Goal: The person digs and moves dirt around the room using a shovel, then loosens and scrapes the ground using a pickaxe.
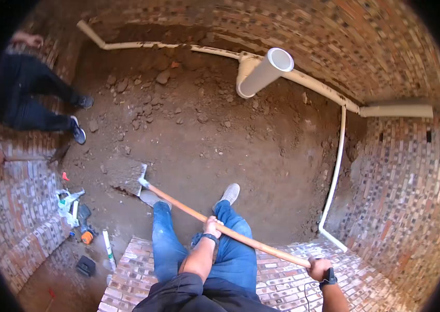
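Note:
I hold a pickaxe with a long wooden handle (261, 246) slanting across my legs. My left hand (213, 227) is wrapped round the middle of the handle, in front of my thighs. Near the handle's butt end, to the right, my right hand (319, 269) grips it too. The pickaxe's metal head (143, 177) is at the dirt floor, just beyond the toe of my left shoe (154, 199). Beside the head, the soil (126, 177) is loosened and has a broken edge. Whether the tip touches the ground I cannot tell.
Another person (38, 93) stands at the left, a hand on a long-handled tool (27, 158). Beige pipes (324, 96) run along the brick walls, and a wide pipe (265, 73) sticks up. Clods (162, 78) litter the far soil. Tools and a white bag (67, 203) lie left.

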{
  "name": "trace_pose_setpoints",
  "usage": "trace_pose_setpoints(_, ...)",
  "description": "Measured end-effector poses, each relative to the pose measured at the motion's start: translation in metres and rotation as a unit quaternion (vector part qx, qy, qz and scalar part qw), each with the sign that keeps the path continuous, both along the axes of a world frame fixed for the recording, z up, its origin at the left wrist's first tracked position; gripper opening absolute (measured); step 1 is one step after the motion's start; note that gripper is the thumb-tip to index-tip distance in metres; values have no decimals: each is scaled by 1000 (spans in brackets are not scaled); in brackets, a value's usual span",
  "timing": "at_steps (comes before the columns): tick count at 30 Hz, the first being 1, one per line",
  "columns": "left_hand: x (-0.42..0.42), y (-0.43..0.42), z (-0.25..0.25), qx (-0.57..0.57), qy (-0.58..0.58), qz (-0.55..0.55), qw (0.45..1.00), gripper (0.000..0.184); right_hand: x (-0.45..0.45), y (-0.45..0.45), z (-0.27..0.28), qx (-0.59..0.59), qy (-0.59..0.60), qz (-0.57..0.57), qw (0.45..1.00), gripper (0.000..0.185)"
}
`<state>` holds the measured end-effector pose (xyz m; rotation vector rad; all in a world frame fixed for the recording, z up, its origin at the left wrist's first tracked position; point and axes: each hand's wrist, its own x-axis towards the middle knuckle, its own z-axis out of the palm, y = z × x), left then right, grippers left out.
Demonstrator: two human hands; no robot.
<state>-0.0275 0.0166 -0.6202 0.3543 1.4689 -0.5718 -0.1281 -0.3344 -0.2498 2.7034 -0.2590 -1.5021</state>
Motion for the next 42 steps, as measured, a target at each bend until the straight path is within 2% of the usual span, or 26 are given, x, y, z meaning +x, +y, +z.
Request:
trace_pose_setpoints(3, -5, -80, 36, -2, -9, -36, 999, 21, -50, -70, 22, -8, -1, -23, 1000, 17)
trace_pose_setpoints(5, -17, -130, 56, -45, -44, -51, 997, 21, -88, -107, 40, -36, -35, -40, 998, 16)
trace_pose_setpoints(7, -33, -178, 70, -36, -64, -97, 993, 19, -130, -140, 63, -19, -85, -67, 994, 15)
trace_pose_setpoints(9, -45, -222, 88, -65, -32, -127, 989, 18, -163, -155, 93, -60, -90, -103, 989, 14)
trace_pose_setpoints(10, -51, -243, 99, -55, -46, -158, 985, 19, -185, -162, 104, -58, -145, -100, 983, 14)
trace_pose_setpoints(11, -61, -260, 110, -81, -41, -161, 983, 19, -206, -164, 119, -69, -128, -136, 980, 15)
trace_pose_setpoints(14, -87, -304, 148, -94, -42, -226, 969, 17, -255, -153, 164, -74, -183, -203, 959, 15)
trace_pose_setpoints(15, -91, -318, 161, -96, -33, -249, 963, 17, -277, -147, 176, -108, -142, -217, 960, 14)
trace_pose_setpoints(19, -115, -353, 193, -113, -25, -353, 929, 17, -336, -98, 219, -151, -117, -313, 930, 13)
trace_pose_setpoints(20, -117, -360, 201, -108, -27, -377, 919, 16, -327, -90, 231, -161, -97, -341, 921, 14)
trace_pose_setpoints(21, -117, -367, 206, -110, -26, -379, 919, 16, -316, -83, 246, -113, -131, -348, 921, 18)
trace_pose_setpoints(23, -109, -385, 227, -97, 4, -436, 895, 15, -296, -69, 258, -99, -125, -380, 911, 19)
trace_pose_setpoints(27, -86, -424, 236, -116, 9, -475, 872, 14, -275, -59, 266, -130, -81, -437, 886, 20)
trace_pose_setpoints(31, -35, -476, 204, -130, -9, -472, 872, 12, -220, -84, 262, -183, -69, -444, 875, 21)
trace_pose_setpoints(33, 10, -494, 201, -156, -79, -458, 872, 12, -178, -98, 257, -209, -69, -438, 872, 22)
trace_pose_setpoints(37, 116, -519, 194, -117, -89, -416, 897, 18, -68, -111, 251, -207, -86, -420, 879, 20)
trace_pose_setpoints(40, 159, -518, 190, -150, -84, -380, 909, 18, -40, -111, 241, -226, -125, -390, 884, 22)
trace_pose_setpoints(42, 159, -530, 193, -131, -86, -418, 895, 17, -44, -122, 240, -207, -115, -417, 877, 23)
